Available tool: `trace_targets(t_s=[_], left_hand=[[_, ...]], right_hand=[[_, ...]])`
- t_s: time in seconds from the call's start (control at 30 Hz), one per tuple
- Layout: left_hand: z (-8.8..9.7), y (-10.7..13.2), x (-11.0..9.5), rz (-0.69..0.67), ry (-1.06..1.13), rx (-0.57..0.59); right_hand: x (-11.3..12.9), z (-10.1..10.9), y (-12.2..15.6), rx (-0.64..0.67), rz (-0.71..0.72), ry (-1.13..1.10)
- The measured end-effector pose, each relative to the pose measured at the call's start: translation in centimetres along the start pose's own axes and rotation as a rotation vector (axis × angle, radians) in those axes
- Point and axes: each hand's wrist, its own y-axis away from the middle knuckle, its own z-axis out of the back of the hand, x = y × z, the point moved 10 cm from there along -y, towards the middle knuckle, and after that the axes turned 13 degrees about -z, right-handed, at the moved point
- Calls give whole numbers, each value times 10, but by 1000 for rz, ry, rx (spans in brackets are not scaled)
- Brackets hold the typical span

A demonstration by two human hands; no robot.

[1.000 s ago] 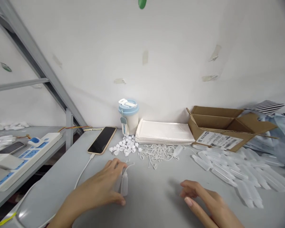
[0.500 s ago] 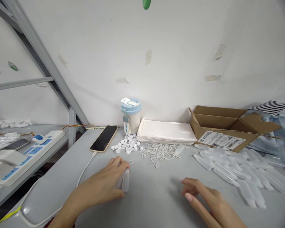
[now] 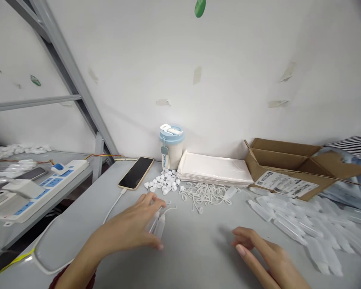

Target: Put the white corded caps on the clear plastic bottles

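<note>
Bottles (image 3: 160, 228) show more — the left hand (image 3: 131, 225) has spread wider.

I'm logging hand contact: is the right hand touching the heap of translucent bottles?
Apart. The head view shows a strip of grey tabletop between the right hand and the translucent bottles.

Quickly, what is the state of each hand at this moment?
Left hand: open, partly over two small bottles; contact cannot be told.
Right hand: open, loosely curled, nothing visible in it.
</note>
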Motion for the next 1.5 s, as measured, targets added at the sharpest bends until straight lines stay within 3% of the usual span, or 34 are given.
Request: trace_targets(t_s=[0.13, 0.23, 0.37, 0.47, 0.6, 0.8, 1.03, 1.13, 1.3, 1.5], left_hand=[[13, -11, -17, -100, 22, -268], [2, -20, -44, -223, -18, -402], [-42, -35, -77, -331, -113, -241], [-61, -41, -78, -286, -118, -141], [-74, -49, -73, -240, -152, -94], [-79, -52, -74, -300, -134, -132], [-52, -42, -56, -213, -49, -388], [-44, -38, -59, -241, -73, -461], [-53, -34, -76, -400, -120, -416], [-77, -36, -80, -523, -99, -362]], right_hand=[[-14, 9, -7, -34, -81, 23], [-27, 22, -15, -102, -124, 70], [-44, 44, -23, -255, -126, 217], [-61, 48, -28, -283, -161, 309], [-71, 41, -29, -284, -153, 374], [-62, 29, -28, -215, -68, 381], [-56, 23, -27, -99, -136, 257], [-45, 21, -25, -63, -148, 162], [-24, 16, -20, -12, -153, -67], [-15, 5, -13, 51, -269, -452]])
